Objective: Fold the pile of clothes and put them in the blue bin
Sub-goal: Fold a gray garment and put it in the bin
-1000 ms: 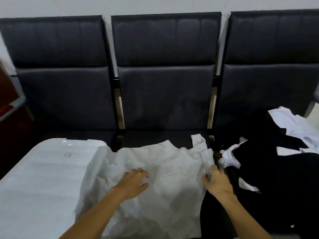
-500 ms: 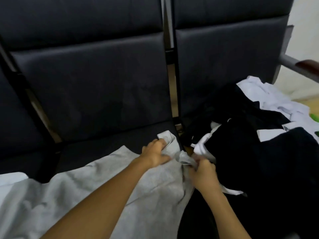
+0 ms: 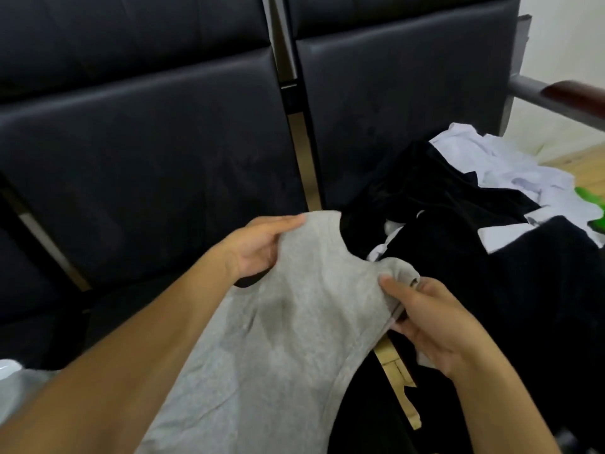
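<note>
At frame centre we log a light grey cotton sleeveless top (image 3: 294,322), each shoulder strap in one grip: left hand (image 3: 258,247) at the upper strap, right hand (image 3: 425,319) pinching the lower. Right of it lies a heap of black and white clothes (image 3: 474,240) on dark padded chairs (image 3: 147,142).

- One view only is given, taken from head height, aimed forward and steeply down.
- The dark seats (image 3: 147,152) are seen close, filling the upper frame.
- Both forearms enter from the lower edge.
</note>
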The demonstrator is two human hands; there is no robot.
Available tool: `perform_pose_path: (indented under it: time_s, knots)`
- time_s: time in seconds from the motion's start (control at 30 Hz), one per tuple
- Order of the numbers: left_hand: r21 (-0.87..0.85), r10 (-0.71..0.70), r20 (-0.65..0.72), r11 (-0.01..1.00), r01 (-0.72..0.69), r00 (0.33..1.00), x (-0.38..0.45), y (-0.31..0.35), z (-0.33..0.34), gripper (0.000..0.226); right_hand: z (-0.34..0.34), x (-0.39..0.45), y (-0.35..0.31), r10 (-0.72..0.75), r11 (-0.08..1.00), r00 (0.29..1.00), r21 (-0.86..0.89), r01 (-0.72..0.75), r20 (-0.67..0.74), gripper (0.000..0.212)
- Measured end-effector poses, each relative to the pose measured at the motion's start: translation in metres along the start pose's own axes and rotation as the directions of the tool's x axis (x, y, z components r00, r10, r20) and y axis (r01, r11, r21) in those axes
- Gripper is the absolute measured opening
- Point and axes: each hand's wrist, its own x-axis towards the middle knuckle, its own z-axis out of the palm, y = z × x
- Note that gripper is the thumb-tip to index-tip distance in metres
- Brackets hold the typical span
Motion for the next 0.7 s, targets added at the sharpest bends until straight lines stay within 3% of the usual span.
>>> perform_pose_path:
  time_s: [0.13, 0.23, 0.3, 0.37, 0.43, 0.5, 0.53, 0.6, 0.63, 0.7]
  knots:
    - [0.043, 0.114, -0.017, 0.993, -0.114, 0.993, 0.013, 0.022, 0.022, 0.037, -0.009, -0.011, -0.001, -0.244, 0.931, 0.958, -0.311, 0.189, -0.148, 0.042]
    - [0.269, 0.17, -0.048, 0.951, -0.151, 0.984, 0.018, 0.032, 0.03, 0.044, -0.015, -0.018, -0.006, -0.473, 0.716, 0.857, -0.656, 0.239, -0.204, 0.048]
    - [0.558, 0.248, -0.037, 0.809, -0.186, 0.968, 0.013, 0.035, 0.022, 0.032, -0.01, -0.022, -0.01, -0.547, 0.633, 0.819, -0.725, 0.271, -0.172, 0.047]
    - [0.764, 0.289, 0.046, 0.606, -0.221, 0.956, -0.004, 0.038, 0.003, 0.014, 0.008, -0.03, -0.01, -0.551, 0.61, 0.829, -0.724, 0.323, -0.094, 0.044]
    - [0.839, 0.238, 0.127, 0.492, -0.232, 0.963, -0.031, 0.041, -0.027, 0.013, 0.038, -0.039, -0.002, -0.519, 0.594, 0.852, -0.685, 0.422, 0.075, 0.043]
    - [0.877, 0.052, 0.168, 0.449, -0.173, 0.984, -0.061, 0.042, -0.068, 0.023, 0.072, -0.053, 0.011, -0.373, 0.639, 0.867, -0.586, 0.498, 0.331, 0.039]
    - [0.902, -0.083, 0.172, 0.414, -0.123, 0.981, -0.076, 0.04, -0.089, 0.03, 0.085, -0.06, 0.021, -0.239, 0.691, 0.846, -0.529, 0.493, 0.476, 0.034]
    - [0.954, -0.303, 0.113, 0.298, -0.018, 0.946, -0.098, 0.031, -0.122, 0.05, 0.1, -0.072, 0.041, 0.049, 0.724, 0.739, -0.534, 0.437, 0.672, 0.021]
    - [0.966, -0.323, 0.076, 0.258, 0.01, 0.943, -0.102, 0.023, -0.133, 0.058, 0.098, -0.074, 0.047, 0.12, 0.671, 0.728, -0.596, 0.442, 0.675, 0.021]
    - [0.961, -0.236, 0.055, 0.275, 0.012, 0.97, -0.101, 0.003, -0.143, 0.059, 0.089, -0.066, 0.052, 0.151, 0.457, 0.832, -0.784, 0.42, 0.534, 0.024]
